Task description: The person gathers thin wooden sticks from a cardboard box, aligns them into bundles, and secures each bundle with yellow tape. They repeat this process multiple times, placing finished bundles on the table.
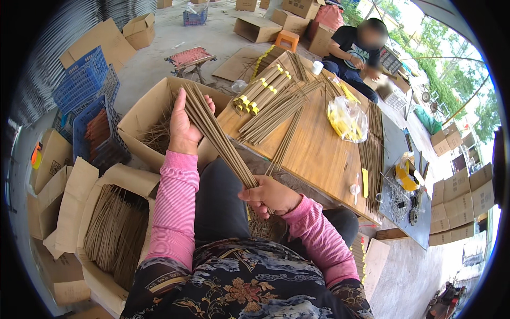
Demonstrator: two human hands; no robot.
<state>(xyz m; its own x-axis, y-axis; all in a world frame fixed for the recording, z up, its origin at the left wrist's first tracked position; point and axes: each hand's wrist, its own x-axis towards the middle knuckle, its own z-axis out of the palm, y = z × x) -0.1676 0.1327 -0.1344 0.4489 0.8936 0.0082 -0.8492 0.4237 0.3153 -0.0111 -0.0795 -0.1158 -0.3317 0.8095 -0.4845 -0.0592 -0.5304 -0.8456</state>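
Note:
A bundle of thin brown incense sticks (219, 137) slants across my lap, from upper left to lower right. Its upper part lies in the palm of my left hand (186, 127), between the raised thumb and the fingers curled behind it. My right hand (273, 195) is closed around the lower end of the same bundle. On the wooden table (313, 159) just beyond, loose incense sticks (279, 114) lie in a spread pile. Several bundles bound with yellow bands (263, 90) sit at the table's far left.
Left of me stand an open carton (146, 119) and another carton full of sticks (114, 234), beside blue crates (95, 125). A plastic bag with yellow contents (347, 119) and a white cup (317, 67) rest on the table. Across it sits another person (353, 58).

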